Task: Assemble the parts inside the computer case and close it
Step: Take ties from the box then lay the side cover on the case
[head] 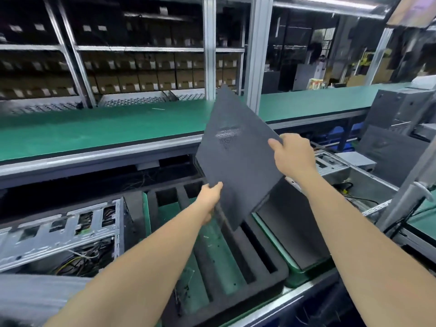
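A dark grey side panel (238, 159) with a small mesh vent is held tilted in the air above the work line. My left hand (210, 198) grips its lower left edge, and my right hand (292, 153) grips its right edge, thumb on the face. An open computer case (61, 234) lies on its side at the lower left, with its metal frame and loose cables showing. The panel is apart from that case, up and to its right.
A black foam tray (236, 253) with slots sits on a green carrier below the panel. A green shelf (94, 131) runs across behind. More cases and panels (401, 114) stand at the right. A metal post (410, 192) rises at the right edge.
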{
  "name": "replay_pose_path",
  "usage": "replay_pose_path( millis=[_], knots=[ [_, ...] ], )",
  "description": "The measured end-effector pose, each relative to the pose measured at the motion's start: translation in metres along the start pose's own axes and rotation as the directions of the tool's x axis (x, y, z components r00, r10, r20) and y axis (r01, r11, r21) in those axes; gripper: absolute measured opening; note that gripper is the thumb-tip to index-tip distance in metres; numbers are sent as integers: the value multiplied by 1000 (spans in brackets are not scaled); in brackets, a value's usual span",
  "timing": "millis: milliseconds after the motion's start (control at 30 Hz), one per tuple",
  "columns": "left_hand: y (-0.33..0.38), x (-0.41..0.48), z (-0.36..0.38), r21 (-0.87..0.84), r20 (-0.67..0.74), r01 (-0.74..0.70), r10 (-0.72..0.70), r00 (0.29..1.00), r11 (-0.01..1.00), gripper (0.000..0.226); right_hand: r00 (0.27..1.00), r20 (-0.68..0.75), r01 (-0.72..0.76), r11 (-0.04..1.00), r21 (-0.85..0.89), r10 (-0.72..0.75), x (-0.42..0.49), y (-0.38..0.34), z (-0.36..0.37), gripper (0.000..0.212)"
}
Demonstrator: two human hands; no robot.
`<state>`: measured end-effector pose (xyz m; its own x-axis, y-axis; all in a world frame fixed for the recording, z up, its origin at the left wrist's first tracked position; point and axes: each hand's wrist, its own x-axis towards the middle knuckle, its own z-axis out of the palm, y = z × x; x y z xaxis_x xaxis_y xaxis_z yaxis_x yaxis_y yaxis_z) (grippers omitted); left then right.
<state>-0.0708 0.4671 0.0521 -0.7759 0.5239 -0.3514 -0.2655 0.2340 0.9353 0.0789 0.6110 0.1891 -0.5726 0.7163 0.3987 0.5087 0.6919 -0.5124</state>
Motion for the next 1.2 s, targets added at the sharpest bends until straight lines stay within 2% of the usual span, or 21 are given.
replay_pose_path(
  millis=[67, 133, 200, 267, 300, 367, 467, 534, 567, 634, 701, 734, 834, 967, 1067, 1201],
  knots=[
    [3, 1, -35, -44, -90, 38, -42, 995, 998, 73, 1000, -3, -28, 982, 189, 29, 0, -19, -2, 39],
    [8, -5, -74, -123, -235, 15, -44, 971, 992, 81, 997, 45, -77, 904, 422, 64, -3, -41, 5, 39],
    [14, -14, -117, -120, -455, -52, -8, 890, 991, 80, 986, 129, -163, 781, 603, 106, -9, -64, 17, 35],
    [19, -23, -162, -79, -602, -76, 13, 798, 994, 79, 975, 196, -207, 732, 650, 102, -13, -83, 32, 37],
    [19, -30, -189, -62, -645, -69, 13, 764, 996, 79, 970, 230, -207, 742, 638, 73, -18, -95, 43, 39],
    [14, -47, -241, -30, -709, -25, -4, 705, 999, 76, 960, 281, -141, 834, 533, -17, -32, -119, 65, 44],
    [0, -83, -312, 38, -791, 55, -4, 612, 998, 68, 944, 306, 65, 980, 186, -120, -72, -162, 98, 53],
    [-13, -108, -352, 61, -817, 92, -3, 576, 994, 67, 906, 337, 282, 959, -34, -255, -111, -197, 120, 75],
    [-19, -121, -372, 63, -825, 105, -8, 564, 992, 65, 850, 391, 417, 904, -94, -352, -133, -215, 131, 92],
    [-28, -146, -406, 72, -837, 131, -12, 547, 989, 60, 676, 552, 630, 772, -89, -488, -181, -249, 153, 118],
    [-36, -170, -438, 107, -841, 156, 6, 541, 982, 58, 536, 662, 736, 674, -63, -523, -228, -276, 173, 128],
    [-41, -182, -452, 134, -842, 170, 21, 539, 976, 58, 517, 673, 750, 658, -59, -529, -250, -287, 182, 125],
    [-59, -215, -485, 183, -840, 203, 46, 541, 962, 56, 547, 623, 744, 666, -55, -559, -308, -309, 199, 107],
    [-97, -251, -510, 209, -844, 278, 30, 535, 937, 50, 505, 646, 741, 671, 15, -572, -364, -321, 210, 101],
    [-125, -271, -516, 175, -834, 314, -29, 551, 933, 56, 470, 685, 729, 682, 55, -557, -393, -319, 209, 97],
    [-151, -284, -510, 168, -810, 342, -68, 582, 925, 58, 467, 703, 728, 685, 40, -537, -410, -311, 206, 95]
  ],
)
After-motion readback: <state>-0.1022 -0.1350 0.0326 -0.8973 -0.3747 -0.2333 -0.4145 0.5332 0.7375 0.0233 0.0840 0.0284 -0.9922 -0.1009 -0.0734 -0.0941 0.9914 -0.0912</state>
